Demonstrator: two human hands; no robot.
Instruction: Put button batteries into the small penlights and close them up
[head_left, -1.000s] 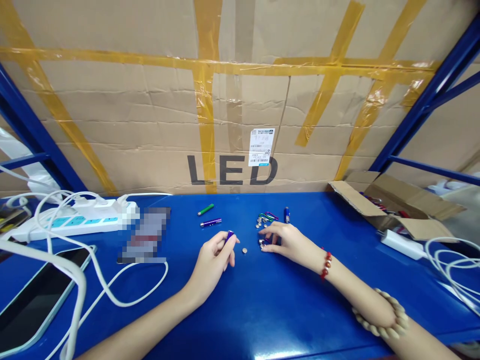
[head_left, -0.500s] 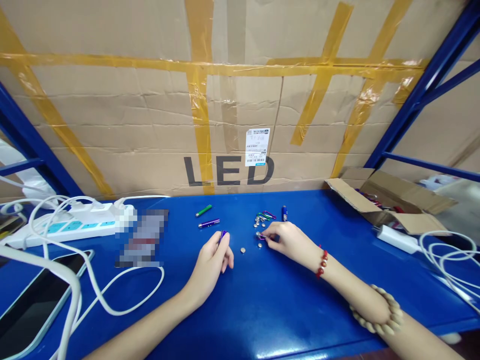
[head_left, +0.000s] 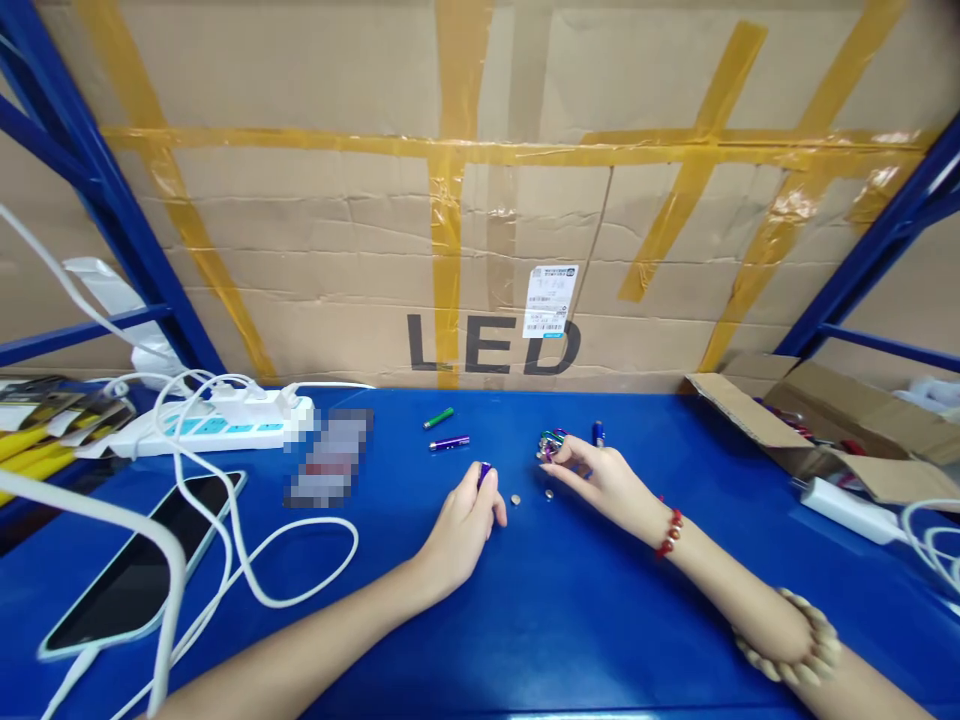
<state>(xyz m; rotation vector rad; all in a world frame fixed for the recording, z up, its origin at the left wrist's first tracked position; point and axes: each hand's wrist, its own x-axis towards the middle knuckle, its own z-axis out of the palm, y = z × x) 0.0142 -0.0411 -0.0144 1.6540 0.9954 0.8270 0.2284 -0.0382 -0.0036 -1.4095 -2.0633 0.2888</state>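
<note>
My left hand (head_left: 463,520) is closed around a purple mini flashlight tube (head_left: 484,471), whose upper end shows above the fingers. My right hand (head_left: 596,478) reaches to a small cluster of carabiner clips (head_left: 553,437) and silver button cells. Its thumb and forefinger pinch what looks like a small purple and silver piece (head_left: 550,457), partly hidden against the cluster. Two loose button cells lie between the hands, one (head_left: 515,500) near my left fingers and another (head_left: 549,495) below my right fingertips. Beyond the left hand lie a purple flashlight (head_left: 449,443) and a green tube (head_left: 439,418).
A blue flashlight (head_left: 598,433) stands behind my right hand. An open cardboard box (head_left: 780,425) and a white adapter (head_left: 851,510) are at the right. At the left are a power strip (head_left: 217,430), a phone (head_left: 142,570) and looping white cables (head_left: 300,603). A large carton (head_left: 337,250) closes the back.
My right hand has moved the small purple and silver piece up to the cluster of clips and cells. My left hand keeps its tube. The view has turned slightly left.
</note>
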